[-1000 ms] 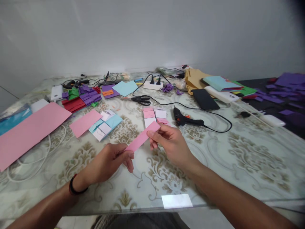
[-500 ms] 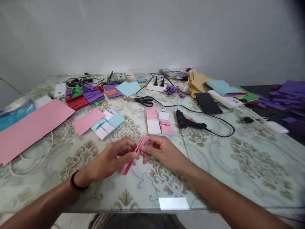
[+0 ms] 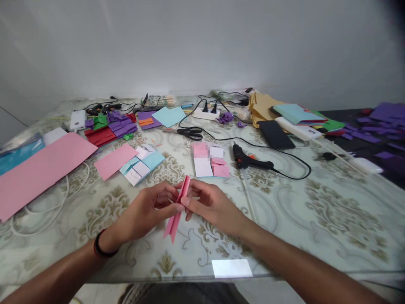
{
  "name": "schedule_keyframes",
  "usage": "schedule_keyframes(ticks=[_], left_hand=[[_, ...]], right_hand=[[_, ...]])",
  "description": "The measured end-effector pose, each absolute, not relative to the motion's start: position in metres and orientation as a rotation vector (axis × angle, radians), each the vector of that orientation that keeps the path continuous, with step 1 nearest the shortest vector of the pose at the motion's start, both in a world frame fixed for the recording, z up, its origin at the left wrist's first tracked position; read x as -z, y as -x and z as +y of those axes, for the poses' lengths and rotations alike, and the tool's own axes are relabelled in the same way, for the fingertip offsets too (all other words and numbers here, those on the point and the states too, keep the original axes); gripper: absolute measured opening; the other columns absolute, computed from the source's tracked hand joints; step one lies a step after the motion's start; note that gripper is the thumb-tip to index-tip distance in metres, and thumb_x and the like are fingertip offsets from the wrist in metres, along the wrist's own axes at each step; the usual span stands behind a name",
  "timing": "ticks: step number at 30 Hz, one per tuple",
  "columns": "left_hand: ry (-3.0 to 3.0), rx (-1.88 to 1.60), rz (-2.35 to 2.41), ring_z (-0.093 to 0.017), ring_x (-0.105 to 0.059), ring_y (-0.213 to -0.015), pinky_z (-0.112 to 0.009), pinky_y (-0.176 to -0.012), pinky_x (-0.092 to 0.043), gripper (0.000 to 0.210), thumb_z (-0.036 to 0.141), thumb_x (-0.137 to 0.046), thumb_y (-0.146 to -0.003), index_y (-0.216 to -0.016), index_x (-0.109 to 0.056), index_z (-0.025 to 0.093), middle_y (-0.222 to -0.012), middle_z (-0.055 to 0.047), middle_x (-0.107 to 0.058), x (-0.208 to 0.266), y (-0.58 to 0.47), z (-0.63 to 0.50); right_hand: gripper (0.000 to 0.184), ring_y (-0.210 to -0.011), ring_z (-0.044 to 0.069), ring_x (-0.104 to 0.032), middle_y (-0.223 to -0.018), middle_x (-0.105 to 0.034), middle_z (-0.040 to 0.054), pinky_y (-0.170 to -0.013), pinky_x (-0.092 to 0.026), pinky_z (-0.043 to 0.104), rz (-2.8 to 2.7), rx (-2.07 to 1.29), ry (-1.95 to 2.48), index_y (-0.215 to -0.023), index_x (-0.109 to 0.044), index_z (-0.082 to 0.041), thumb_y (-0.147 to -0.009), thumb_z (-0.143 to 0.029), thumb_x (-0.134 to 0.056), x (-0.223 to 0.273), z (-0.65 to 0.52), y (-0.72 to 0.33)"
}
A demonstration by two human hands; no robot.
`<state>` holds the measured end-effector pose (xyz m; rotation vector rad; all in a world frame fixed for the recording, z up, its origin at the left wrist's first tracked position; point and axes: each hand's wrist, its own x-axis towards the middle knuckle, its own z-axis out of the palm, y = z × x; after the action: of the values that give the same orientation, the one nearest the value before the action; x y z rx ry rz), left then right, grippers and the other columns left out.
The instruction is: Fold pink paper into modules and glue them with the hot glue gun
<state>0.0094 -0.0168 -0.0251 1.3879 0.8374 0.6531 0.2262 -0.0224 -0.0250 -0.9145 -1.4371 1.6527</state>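
A pink folded paper strip (image 3: 174,224) is held above the table, slanting from upper right to lower left, its lower end parted into two flaps. My left hand (image 3: 155,207) pinches it from the left, thumb along its middle. From the right, my right hand (image 3: 209,204) grips it too, thumb pressed on the fold and fingers behind. Beyond the hands lie a folded pink and white paper piece (image 3: 203,167) and a blue and white one (image 3: 141,167), with a pink sheet (image 3: 114,160) overlapping the latter.
A black glue gun (image 3: 249,160) with its cord rests right of centre. Black-handled scissors (image 3: 191,133), a white power strip (image 3: 205,114) and a black phone (image 3: 276,134) lie farther back. A long pink sheet (image 3: 44,169) is at left, and a white paper (image 3: 232,268) at the front edge.
The pink strip has turned more upright, and its lower end now shows two spread flaps. Both hands stay on it, with the right thumb shifted slightly left.
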Motion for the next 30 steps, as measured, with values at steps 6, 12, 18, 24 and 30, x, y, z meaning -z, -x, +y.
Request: schedule_keyframes(ticks=[6, 12, 18, 24, 30], left_hand=[[-1.504, -0.635, 0.965, -0.019, -0.067, -0.075, -0.03, -0.068, -0.054, 0.026, 0.042, -0.068, -0.098, -0.106, -0.073, 0.018, -0.084, -0.004, -0.075, 0.023, -0.009, -0.016], [-1.501, -0.599, 0.964, -0.018, -0.066, -0.08, -0.028, -0.069, -0.05, 0.028, 0.04, -0.066, -0.1, -0.11, -0.076, 0.016, -0.091, -0.005, -0.076, 0.018, -0.009, -0.012], [-1.305, -0.765, 0.863, -0.013, -0.066, -0.069, -0.022, -0.061, -0.051, 0.019, 0.033, -0.075, -0.095, -0.102, -0.075, 0.016, -0.081, -0.003, -0.074, 0.019, -0.012, -0.013], [-1.203, -0.878, 0.665, -0.011, -0.066, -0.068, -0.021, -0.066, -0.056, 0.017, 0.031, -0.075, -0.097, -0.113, -0.082, 0.027, -0.078, 0.0, -0.074, 0.025, -0.008, -0.015], [-1.284, -0.841, 0.637, -0.017, -0.073, -0.087, -0.027, -0.082, -0.059, 0.019, 0.032, -0.068, -0.102, -0.109, -0.086, 0.034, -0.101, -0.003, -0.083, 0.03, 0.001, -0.016]], right_hand=[[0.024, -0.071, 0.018, -0.071, -0.083, -0.07, 0.0027, -0.065, -0.055, 0.03, -1.504, -1.576, 1.043, -0.097, -0.07, -0.017, -0.096, -0.041, -0.07, 0.026, -0.023, -0.226], [0.023, -0.073, 0.018, -0.07, -0.075, -0.067, -0.0007, -0.063, -0.053, 0.027, -1.558, -1.549, 1.069, -0.087, -0.066, -0.018, -0.09, -0.036, -0.08, 0.029, -0.025, -0.225], [0.026, -0.061, 0.013, -0.068, -0.069, -0.067, -0.0042, -0.056, -0.054, 0.023, -1.37, -1.63, 0.883, -0.105, -0.075, -0.019, -0.088, -0.036, -0.083, 0.025, -0.026, -0.224], [0.026, -0.053, 0.011, -0.066, -0.063, -0.071, -0.0032, -0.057, -0.052, 0.024, -1.331, -1.598, 0.811, -0.119, -0.082, -0.026, -0.094, -0.034, -0.077, 0.032, -0.021, -0.23], [0.02, -0.075, 0.014, -0.071, -0.093, -0.083, 0.0028, -0.067, -0.054, 0.026, -1.455, -1.484, 0.729, -0.103, -0.088, -0.032, -0.096, -0.023, -0.071, 0.026, -0.02, -0.242]])
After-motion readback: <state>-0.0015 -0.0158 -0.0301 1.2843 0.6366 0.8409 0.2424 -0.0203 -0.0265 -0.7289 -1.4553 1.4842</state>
